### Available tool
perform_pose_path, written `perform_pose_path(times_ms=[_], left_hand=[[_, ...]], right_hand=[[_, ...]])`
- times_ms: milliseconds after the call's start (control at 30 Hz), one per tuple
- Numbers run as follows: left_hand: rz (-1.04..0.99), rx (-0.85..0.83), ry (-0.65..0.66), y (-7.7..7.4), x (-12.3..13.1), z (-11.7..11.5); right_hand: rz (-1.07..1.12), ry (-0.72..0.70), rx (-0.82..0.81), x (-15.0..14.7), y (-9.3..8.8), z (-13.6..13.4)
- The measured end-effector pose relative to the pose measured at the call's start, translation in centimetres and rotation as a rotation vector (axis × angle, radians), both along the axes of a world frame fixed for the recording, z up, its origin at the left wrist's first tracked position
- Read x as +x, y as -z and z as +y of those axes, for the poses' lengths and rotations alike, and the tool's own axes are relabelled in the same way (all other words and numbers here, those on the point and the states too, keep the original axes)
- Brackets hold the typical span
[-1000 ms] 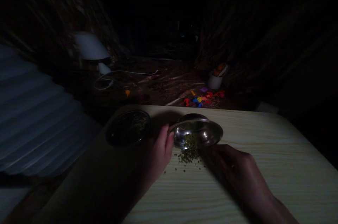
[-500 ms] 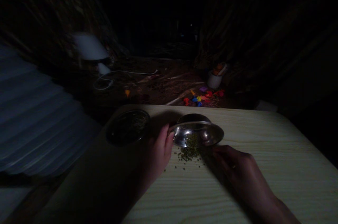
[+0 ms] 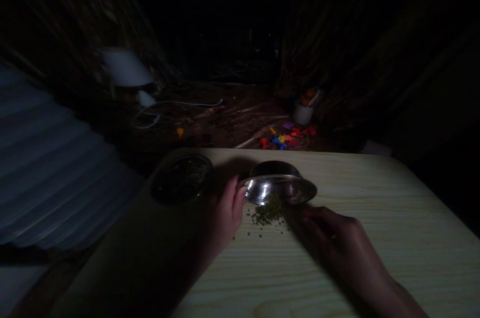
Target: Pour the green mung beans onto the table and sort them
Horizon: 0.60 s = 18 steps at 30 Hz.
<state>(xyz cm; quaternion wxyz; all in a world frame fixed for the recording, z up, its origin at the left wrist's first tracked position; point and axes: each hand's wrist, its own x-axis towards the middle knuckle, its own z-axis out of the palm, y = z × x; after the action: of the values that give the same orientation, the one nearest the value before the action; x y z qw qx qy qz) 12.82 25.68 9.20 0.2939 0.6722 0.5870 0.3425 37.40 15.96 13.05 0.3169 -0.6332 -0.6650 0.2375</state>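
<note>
the left hand [image 3: 225, 213] grips the rim of a steel bowl [image 3: 279, 189], tipped toward the person on the table [image 3: 375, 238]. some green beans [image 3: 268, 213] already lie spilled below its lip; a few seem left inside. the right hand [image 3: 335, 238] rests open just beside the pile. a second bowl [image 3: 182, 180] sits at left.

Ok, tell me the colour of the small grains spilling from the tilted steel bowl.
Dull green grains, seen in the head view on the pale wooden table.

The pale wood-grain desk [image 3: 375, 218] carries a dark bowl [image 3: 182, 179], a tilted steel bowl [image 3: 279, 189] and spilled green grains [image 3: 267, 214].
</note>
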Motion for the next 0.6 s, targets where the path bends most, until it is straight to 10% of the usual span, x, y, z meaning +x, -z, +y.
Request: perform_pose_path(times_ms=[600], left_hand=[[-0.071,0.251,0.103,0.2,-0.5,0.2]], right_hand=[[0.032,-0.011,-0.001,0.4,0.1,-1.2]])
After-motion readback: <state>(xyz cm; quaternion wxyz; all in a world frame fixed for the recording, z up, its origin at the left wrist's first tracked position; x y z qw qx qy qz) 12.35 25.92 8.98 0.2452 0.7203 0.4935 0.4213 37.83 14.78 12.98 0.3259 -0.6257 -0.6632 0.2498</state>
